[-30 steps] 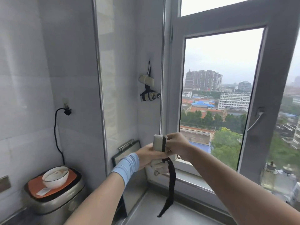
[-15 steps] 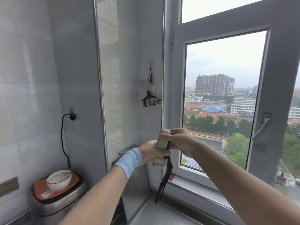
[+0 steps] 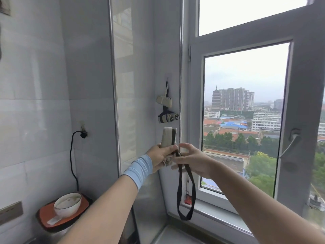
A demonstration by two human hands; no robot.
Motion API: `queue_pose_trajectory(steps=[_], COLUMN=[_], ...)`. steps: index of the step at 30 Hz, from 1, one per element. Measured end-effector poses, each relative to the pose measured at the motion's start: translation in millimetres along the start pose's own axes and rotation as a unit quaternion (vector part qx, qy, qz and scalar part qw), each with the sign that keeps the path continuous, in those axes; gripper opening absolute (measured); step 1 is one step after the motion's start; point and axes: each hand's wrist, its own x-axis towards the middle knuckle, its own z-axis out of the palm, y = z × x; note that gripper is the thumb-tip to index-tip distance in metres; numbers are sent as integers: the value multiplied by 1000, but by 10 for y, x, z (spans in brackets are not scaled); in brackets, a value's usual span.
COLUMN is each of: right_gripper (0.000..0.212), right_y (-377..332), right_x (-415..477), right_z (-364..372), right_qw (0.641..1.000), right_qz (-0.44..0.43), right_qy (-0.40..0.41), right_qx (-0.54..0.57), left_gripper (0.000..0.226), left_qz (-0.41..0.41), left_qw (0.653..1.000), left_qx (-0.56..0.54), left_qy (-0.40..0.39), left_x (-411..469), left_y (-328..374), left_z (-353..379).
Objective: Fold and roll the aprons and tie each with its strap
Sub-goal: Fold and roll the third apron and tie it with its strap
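**Left hand clamps the roll, strap loop dangling**

Left hand (image 3: 159,156) is wrapped round the lower half of the rolled apron (image 3: 168,137), holding it upright just left of the window frame (image 3: 193,85). My right hand (image 3: 191,162) rests beside the roll, fingers spread at the top of the black strap (image 3: 186,191). I cannot tell whether it pinches the strap. The strap hangs in a long loop toward that window's sill (image 3: 219,218).

I judge this the tying step: next the loop needs winding round the roll and cinching snug. Two tied rolls (image 3: 164,102) hang on the wall left of the frame, above my hands. A bowl (image 3: 67,205) and a plugged cord (image 3: 72,155) sit far left of the window, out of the way.
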Motion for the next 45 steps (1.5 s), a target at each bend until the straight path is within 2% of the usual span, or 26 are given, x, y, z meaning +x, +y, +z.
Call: queue_pose_trajectory(steps=[4,6,10,14,16,18,20,22,24,27,30,32,34,35,37,41,43,45], right_gripper=[14,12,14,14,25,24,17,7,14,33,37,35,34,32,21,15,15,15], right_y=[61,91,153,147,131,71,-15,-95,-141,-146,38,286,577,746,1067,1801,2145,2468], right_x=[31,52,127,215,267,280,253,212,173,44,-93,-151,-236,-284,-394,-664,-827,-965], right_z=[-21,-29,29,125,129,127,140,150,103,67,129,161,169,160,137,44,-11,-80], right_qw=[1000,1000,998,994,990,977,940,925,938,953,966,977,980,980,974,940,927,911], right_qz=[-2,7,33,43,60,84,100,105,101,85,75,94,123,137,171,249,294,352], right_qy=[21,5,-12,-2,-4,3,21,22,34,6,-68,-116,-145,-146,-138,-114,-109,-102], right_qx=[11,15,-55,-97,-126,-195,-326,-364,-331,-290,-237,-155,-62,-19,58,202,208,191], left_gripper=[30,27,14,36,25,21,25,31,42,52,43,31,38,43,35,32,21,23], left_qz=[-10,-1,39,52,26,-18,-63,-90,-117,-132,-147,-159,-152,-151,-159,-185,-195,-197], left_qw=[998,997,992,968,941,893,825,765,751,776,843,892,922,930,943,956,955,952], left_qx=[-55,-51,0,146,233,360,500,597,619,597,509,422,357,334,287,215,218,235], left_qy=[-27,-54,-122,-198,-244,-269,-253,-222,-200,-155,-93,-37,4,20,54,73,51,0], left_x=[-38,-73,-175,-258,-303,-337,-334,-330,-324,-282,-294,-310,-276,-261,-271,-429,-542,-669], left_y=[100,132,221,289,260,206,82,-140,-379,-728,-1006,-1146,-1316,-1398,-1530,-1778,-1983,-2259], left_z=[-263,-363,-422,-360,-313,-257,-212,-176,-184,-256,-240,-205,-210,-230,-270,-170,-24,165])
